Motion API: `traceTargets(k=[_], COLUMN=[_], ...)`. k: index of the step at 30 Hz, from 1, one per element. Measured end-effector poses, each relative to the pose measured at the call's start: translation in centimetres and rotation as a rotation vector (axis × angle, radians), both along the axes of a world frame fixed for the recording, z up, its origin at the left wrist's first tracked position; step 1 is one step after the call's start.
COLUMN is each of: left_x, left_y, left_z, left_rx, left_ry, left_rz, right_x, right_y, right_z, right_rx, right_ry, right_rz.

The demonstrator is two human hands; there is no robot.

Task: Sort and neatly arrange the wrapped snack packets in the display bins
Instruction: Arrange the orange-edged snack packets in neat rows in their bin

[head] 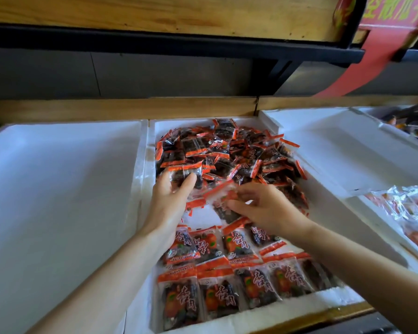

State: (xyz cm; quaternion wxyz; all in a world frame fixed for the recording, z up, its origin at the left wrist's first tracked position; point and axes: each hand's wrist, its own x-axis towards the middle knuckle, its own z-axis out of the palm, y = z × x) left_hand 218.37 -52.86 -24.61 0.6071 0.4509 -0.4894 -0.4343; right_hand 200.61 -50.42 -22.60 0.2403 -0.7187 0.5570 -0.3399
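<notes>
Both my hands work inside the white foam display bin (144,179).
My left hand (168,201) grips a dark red-edged snack packet (182,174) at the near edge of the loose heap (239,153); my right hand (263,208) pinches another packet (221,195) above the neat front rows (227,280).

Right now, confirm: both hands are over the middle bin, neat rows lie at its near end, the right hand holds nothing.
No: the head view shows the right hand pinching a packet. It and the left hand are over the middle bin, neat rows at its near end.
</notes>
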Motion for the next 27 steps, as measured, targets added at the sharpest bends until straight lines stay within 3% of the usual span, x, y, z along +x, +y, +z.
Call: traceTargets(k=[3,7,14,17,20,22,27], left_x=[-0.3,-0.7,-1.2,-1.8,-3.1,-4.2,-6.7], left_y=[0.1,0.4,1.2,1.6,1.9,1.8,1.2], left_z=[-0.3,-0.3,-0.1,0.2,1.0,1.7,2.4], left_rx=[0.019,0.035,0.048,0.052,0.036,0.031,0.045], left_ry=[-0.058,-0.109,-0.199,-0.239,-0.245,-0.245,-0.228], left_rz=[-0.033,-0.067,-0.115,-0.136,-0.146,-0.155,-0.172], right_x=[-4.9,-9.6,-10.5,-11.1,-11.1,-10.8,-8.8], right_y=[-0.1,-0.6,-0.4,-0.8,-1.7,-2.7,-4.6], right_z=[0.0,-1.7,-3.6,-3.6,-2.9,-2.6,-3.1], right_rx=[0.061,0.151,0.202,0.118,-0.080,-0.079,-0.011], right_ry=[0.021,0.224,0.419,0.522,0.459,0.443,0.766], right_rz=[-0.139,-0.271,-0.200,-0.234,-0.232,-0.185,-0.271])
